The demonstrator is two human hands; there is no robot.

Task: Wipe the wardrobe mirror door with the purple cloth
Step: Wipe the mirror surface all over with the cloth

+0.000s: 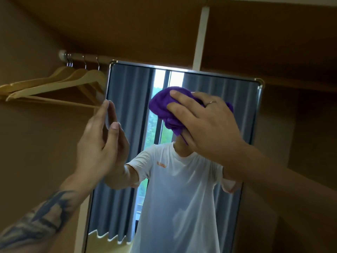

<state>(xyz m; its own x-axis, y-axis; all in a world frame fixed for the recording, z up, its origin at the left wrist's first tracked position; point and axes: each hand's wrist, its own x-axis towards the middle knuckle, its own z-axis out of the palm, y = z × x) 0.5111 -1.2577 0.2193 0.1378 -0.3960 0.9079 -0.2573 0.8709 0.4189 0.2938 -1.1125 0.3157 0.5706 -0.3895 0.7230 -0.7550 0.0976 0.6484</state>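
Head view, step: wiping is under way near the top of the mirror door [127,106].
Cloth: the purple cloth [162,105] is bunched against the upper glass.
Right hand [206,123]: fingers curl over the cloth, pressing it on.
Left hand [96,141]: fingers straight, steadying the mirror's left edge, holding nothing.
Nearby: wooden hangers [54,81] on the rail.
Next move: probably sweeping strokes downward, as most glass lies below.

Bare forearms, one tattooed, one hand ringed.
The left forearm [36,218] carries a dark, sweeping tattoo up toward the wrist. The right hand [206,125] wears a thin silver ring [211,102]. The mirror reflection shows a white short-sleeved T-shirt [175,198] with small orange chest lettering.
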